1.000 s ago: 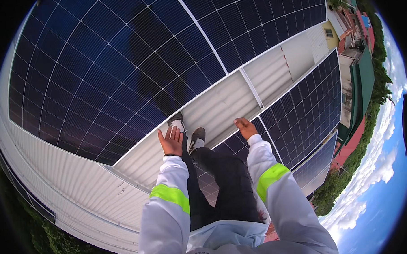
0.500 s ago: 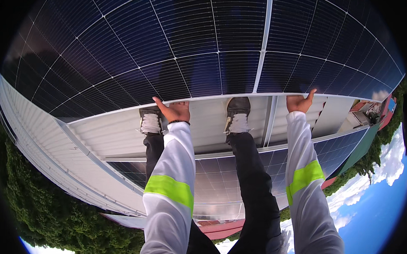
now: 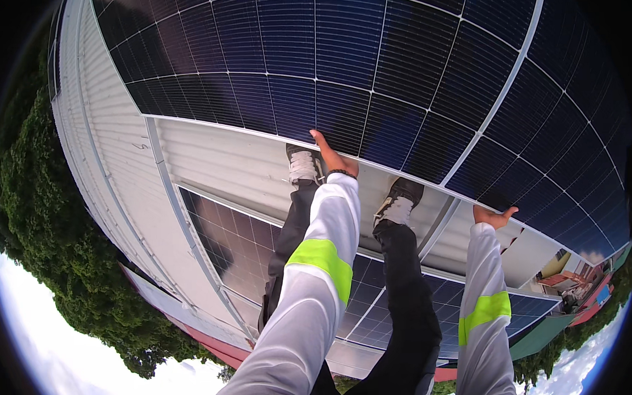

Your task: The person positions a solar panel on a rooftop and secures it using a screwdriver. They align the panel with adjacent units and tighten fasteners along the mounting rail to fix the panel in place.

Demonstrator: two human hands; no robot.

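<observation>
hands (image 3: 340,162) on solar panel (image 3: 367,56), shoes (image 3: 401,198) close by, roof (image 3: 217,151), trees (image 3: 41,214)

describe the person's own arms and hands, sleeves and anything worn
Long, wrinkled white fabric sleeves cover both forearms, each with a wide fluorescent yellow-green band. The bare left hand and right hand wear no gloves. A thin, dark, beaded-looking bracelet circles the left wrist; none shows at the right.

Can read no text, label, number or sign, with only a small dark squiggle (image 3: 141,144) on the pale corrugated roof (image 3: 113,124), well left of the left hand's grip (image 3: 337,157), too small to tell as writing.
</observation>
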